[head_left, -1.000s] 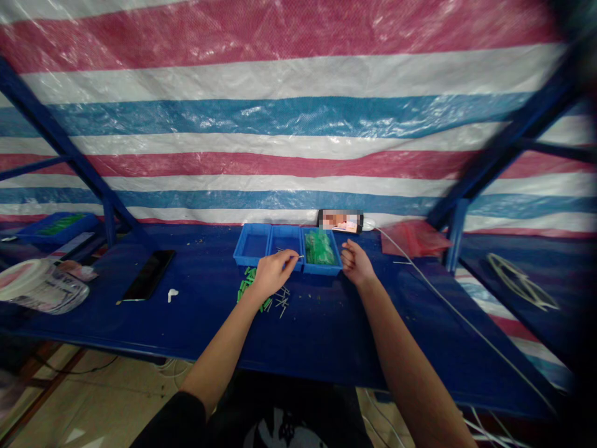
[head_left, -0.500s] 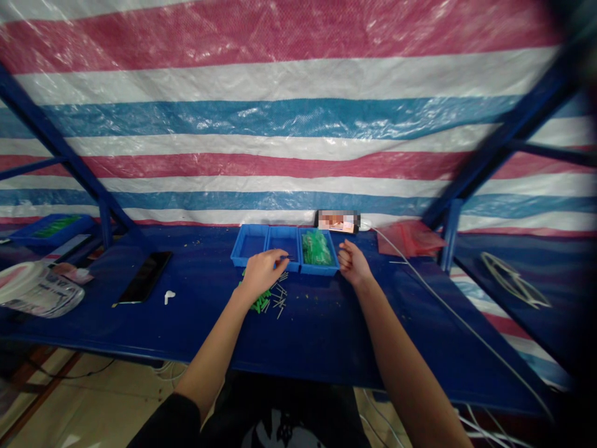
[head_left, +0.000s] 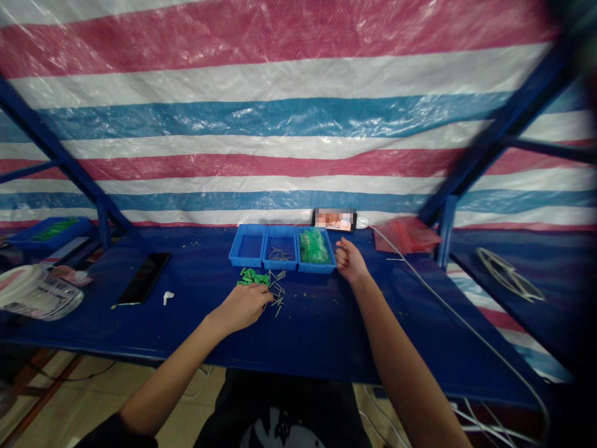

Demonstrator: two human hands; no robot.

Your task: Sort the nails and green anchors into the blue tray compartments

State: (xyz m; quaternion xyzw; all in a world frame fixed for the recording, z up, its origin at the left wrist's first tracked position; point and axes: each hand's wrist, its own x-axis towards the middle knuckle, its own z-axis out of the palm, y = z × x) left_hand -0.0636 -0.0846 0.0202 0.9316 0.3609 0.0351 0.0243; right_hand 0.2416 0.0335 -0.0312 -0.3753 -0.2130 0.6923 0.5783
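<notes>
My left hand [head_left: 243, 305] lies low on the blue bench, fingers curled, its tips at a scatter of small metal pins [head_left: 277, 294] and green plastic pieces [head_left: 252, 276]. Whether it holds one is hidden. My right hand [head_left: 349, 261] is a loose fist beside the right blue bin [head_left: 316, 247], which is full of green pieces. The middle bin [head_left: 280, 249] holds a few metal pins. The left bin [head_left: 248, 247] looks empty.
A dark phone [head_left: 142, 278] and a white earbud [head_left: 167, 297] lie to the left, with a plastic tub [head_left: 35, 292] further left. A lit phone [head_left: 334, 219] leans on the striped tarp behind the bins. A white cable [head_left: 448, 305] runs right. Red bag [head_left: 405, 234] sits beside it.
My left hand has pulled back from the middle bin to the loose pile in front of it; pins now lie in that bin. My right hand has barely moved.
</notes>
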